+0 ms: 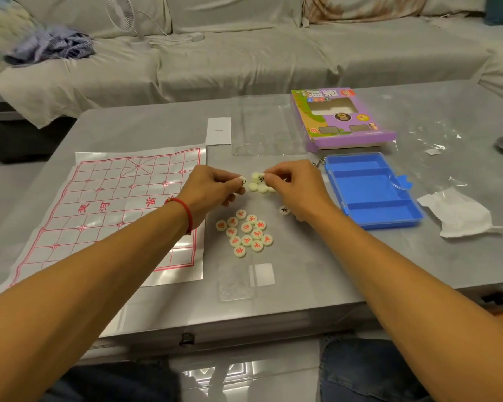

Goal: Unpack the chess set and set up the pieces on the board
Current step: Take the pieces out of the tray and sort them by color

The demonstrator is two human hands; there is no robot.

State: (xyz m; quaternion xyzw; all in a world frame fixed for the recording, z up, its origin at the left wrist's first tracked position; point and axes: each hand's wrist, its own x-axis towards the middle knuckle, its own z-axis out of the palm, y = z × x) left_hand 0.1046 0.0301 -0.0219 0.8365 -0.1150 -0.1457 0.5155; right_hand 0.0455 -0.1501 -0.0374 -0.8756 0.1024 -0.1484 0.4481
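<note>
Two hands meet at mid-frame over a grey table, each pinching one pale disc. The left hand holds a black-marked piece between thumb and curled fingers; the right hand pinches another black-marked piece the same way, directly above a loose heap of about four blank-side-up discs. One more black piece lies just beside the right wrist.

Below centre, thirteen red pieces sit face up in a tight cluster, touching one another, near the right edge of the board. The board, a thin red-lined sheet, lies flat at left with no pieces on it; its lower part is crossed by the left forearm, which wears a red wristband.

At right, one blue tray with three compartments stands open and bare, close to the right hand. One purple box lies at upper right, a clear sleeve and a white card beside it. Crumpled wrap sits near the table's right edge. A small clear bag lies by the near edge, below the red cluster. Bare tabletop remains between cluster and tray.
</note>
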